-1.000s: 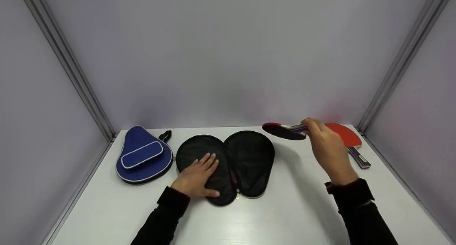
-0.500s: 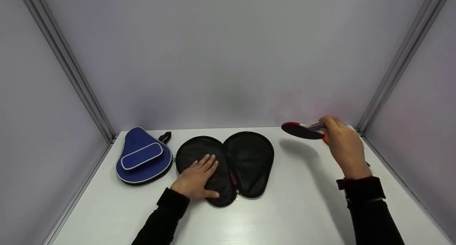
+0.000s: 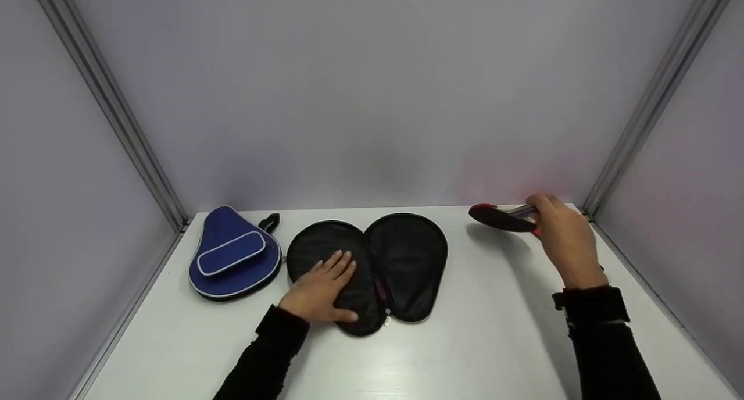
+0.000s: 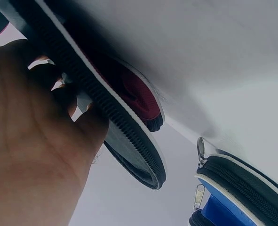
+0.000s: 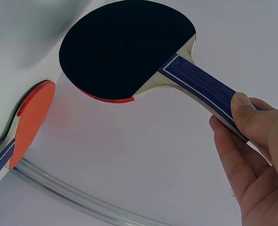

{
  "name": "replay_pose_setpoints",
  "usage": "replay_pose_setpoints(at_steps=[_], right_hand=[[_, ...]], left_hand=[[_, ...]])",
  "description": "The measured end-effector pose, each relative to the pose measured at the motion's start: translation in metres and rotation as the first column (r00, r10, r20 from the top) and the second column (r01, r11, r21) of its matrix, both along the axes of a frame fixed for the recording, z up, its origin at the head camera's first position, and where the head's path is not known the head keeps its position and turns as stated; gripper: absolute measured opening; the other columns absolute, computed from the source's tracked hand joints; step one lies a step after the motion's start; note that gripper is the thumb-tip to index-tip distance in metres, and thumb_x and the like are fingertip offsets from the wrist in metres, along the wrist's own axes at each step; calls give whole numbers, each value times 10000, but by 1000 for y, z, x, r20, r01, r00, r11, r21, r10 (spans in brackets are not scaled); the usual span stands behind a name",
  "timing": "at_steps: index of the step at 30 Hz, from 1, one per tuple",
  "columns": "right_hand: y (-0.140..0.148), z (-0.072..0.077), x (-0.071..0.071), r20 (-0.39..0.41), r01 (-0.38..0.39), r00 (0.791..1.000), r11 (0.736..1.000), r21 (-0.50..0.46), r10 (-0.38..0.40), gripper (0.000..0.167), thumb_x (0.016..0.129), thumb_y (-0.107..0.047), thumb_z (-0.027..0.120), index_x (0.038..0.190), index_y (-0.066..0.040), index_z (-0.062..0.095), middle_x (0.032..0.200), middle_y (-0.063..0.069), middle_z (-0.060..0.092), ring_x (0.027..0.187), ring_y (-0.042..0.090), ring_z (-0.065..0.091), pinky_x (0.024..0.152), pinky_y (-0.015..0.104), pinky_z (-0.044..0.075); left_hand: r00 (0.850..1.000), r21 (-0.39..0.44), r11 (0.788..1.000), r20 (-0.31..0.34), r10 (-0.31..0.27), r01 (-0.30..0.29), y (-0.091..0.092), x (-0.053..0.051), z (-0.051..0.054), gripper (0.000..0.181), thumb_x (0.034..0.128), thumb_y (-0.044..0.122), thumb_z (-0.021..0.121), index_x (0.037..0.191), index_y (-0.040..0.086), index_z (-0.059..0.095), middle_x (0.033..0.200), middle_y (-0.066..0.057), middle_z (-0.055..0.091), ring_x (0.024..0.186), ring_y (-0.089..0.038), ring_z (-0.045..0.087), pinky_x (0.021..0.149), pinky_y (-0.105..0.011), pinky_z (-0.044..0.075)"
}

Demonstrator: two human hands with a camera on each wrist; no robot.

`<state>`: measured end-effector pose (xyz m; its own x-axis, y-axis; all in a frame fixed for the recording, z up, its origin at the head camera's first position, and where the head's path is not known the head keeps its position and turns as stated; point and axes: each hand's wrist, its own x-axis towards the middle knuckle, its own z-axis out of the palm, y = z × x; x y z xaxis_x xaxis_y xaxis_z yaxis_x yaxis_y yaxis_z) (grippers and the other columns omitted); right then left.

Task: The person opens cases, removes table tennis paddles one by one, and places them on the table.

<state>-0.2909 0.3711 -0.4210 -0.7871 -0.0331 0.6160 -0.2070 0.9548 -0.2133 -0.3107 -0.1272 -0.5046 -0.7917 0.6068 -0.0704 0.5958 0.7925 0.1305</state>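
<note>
My left hand rests with fingers spread on the left half of a black table tennis bat case, which lies unzipped and unfolded flat. In the left wrist view a dark red lining shows behind the case's zipped edge. Off to the right, my right hand pinches the blue handle of a table tennis bat between thumb and fingers. This bat is held above the table, its black face visible in the right wrist view.
A second bat, red side showing, lies behind my right hand, mostly hidden in the head view. At the left sits a blue bat case with a front pocket and black strap. Grey-white walls enclose the white table.
My right hand has carried the bat rightward and slightly lowered it lately, covering most of the second bat from the head camera. The left hand stays where it was on the black case.
</note>
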Motion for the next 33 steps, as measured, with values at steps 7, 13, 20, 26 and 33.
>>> replay_pose_setpoints(at_steps=[7, 13, 20, 26, 33], right_hand=[[0, -1, 0, 63, -1, 998, 1000, 17, -1, 304, 1024, 56, 845, 1285, -30, 714, 1160, 271, 804, 980, 579, 798, 803, 710, 643], [0, -7, -7, 31, -5, 1000, 1000, 27, 5, 183, 1044, -6, 830, 1204, -37, 748, 1089, 260, 821, 1006, 584, 801, 803, 744, 628], [-1, -14, -11, 150, -40, 988, 999, -2, 40, 225, 1041, 38, 785, 1257, -22, 758, 1180, 283, 829, 1081, 583, 793, 887, 768, 638], [-5, -20, -13, 262, -64, 964, 998, 25, 55, 307, 1046, 32, 801, 1350, -3, 771, 1167, 295, 838, 1037, 572, 805, 853, 738, 662], [-10, -27, -17, 295, -85, 953, 995, 53, 65, 216, 1034, 38, 815, 1243, -6, 784, 1101, 303, 841, 1006, 581, 813, 838, 735, 682]], left_hand=[[1000, -11, 1000, -14, -6, 6, 0, 0, 0, 1136, 1009, 642, 864, 1828, 27, 372, 1964, -193, 260, 1847, -406, 241, 1477, -633, 333], [1000, -9, 1000, -17, -3, 3, -1, 1, 0, 1137, 1009, 646, 863, 1829, 30, 372, 1965, -189, 257, 1848, -402, 241, 1478, -628, 335], [1000, 3, 1000, -14, 1, -1, -1, 3, 1, 1133, 1010, 636, 869, 1829, 30, 372, 1965, -191, 254, 1850, -401, 233, 1481, -625, 330], [1000, 5, 1000, -12, 5, -5, 0, 4, 0, 1130, 1013, 641, 866, 1830, 37, 372, 1966, -180, 254, 1851, -396, 233, 1479, -613, 340], [1000, 6, 1000, -21, 3, -3, 1, 4, 0, 1129, 1010, 639, 869, 1828, 37, 378, 1964, -181, 261, 1849, -395, 241, 1479, -612, 340]])
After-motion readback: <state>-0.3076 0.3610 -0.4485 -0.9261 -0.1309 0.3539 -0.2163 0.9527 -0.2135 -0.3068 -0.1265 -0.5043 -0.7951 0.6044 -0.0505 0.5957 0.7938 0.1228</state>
